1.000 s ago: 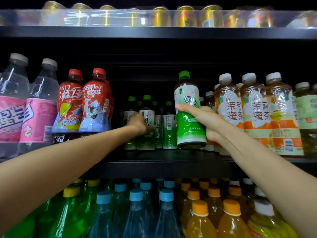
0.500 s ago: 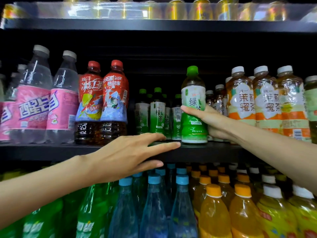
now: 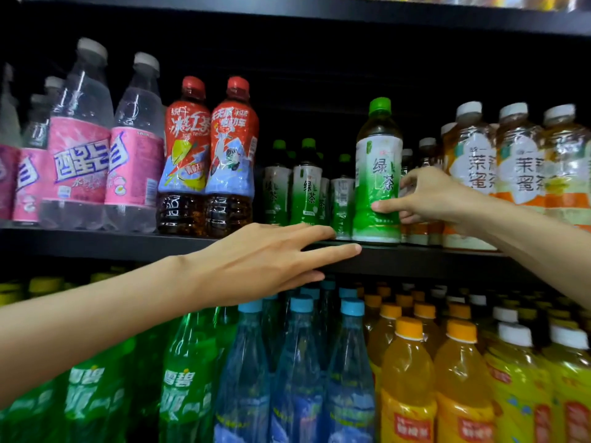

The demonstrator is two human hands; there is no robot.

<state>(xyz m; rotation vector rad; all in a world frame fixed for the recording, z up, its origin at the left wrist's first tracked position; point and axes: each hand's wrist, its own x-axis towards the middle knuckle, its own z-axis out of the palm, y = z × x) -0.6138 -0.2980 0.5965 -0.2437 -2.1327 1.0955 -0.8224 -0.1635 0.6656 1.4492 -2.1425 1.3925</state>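
I stood by as the person worked at the middle shelf (image 3: 96, 243), both arms reaching in from below. The right hand (image 3: 431, 197) gripped the green bottle (image 3: 377, 167) low on its label, with the thumb (image 3: 387, 206) laid across the front and the fingers curled round its right side and back. That bottle stood upright at the very front edge of the shelf, its base on the board and its green cap well above its neighbours. The left hand (image 3: 256, 260) held nothing. Its fingers were straight and a little spread, stretched along the front lip of the shelf and pointing toward the bottle's foot. The index fingertip lay just beside the base, though I could not tell whether it touched either the bottle or the shelf. Behind and to the left of the gripped bottle, the back bottles (image 3: 306, 187) of the same tea stood deep in the shadow of the shelf. Left of those were two red bottles (image 3: 208, 155) side by side at the front, then the pink bottles (image 3: 80, 148) with grey caps. Close on the right stood the white-capped bottles (image 3: 518, 167) with orange bands, touching one another. On the shelf below, green soda (image 3: 185, 378), blue bottles (image 3: 297, 362) and orange bottles (image 3: 406, 378) were packed in rows.
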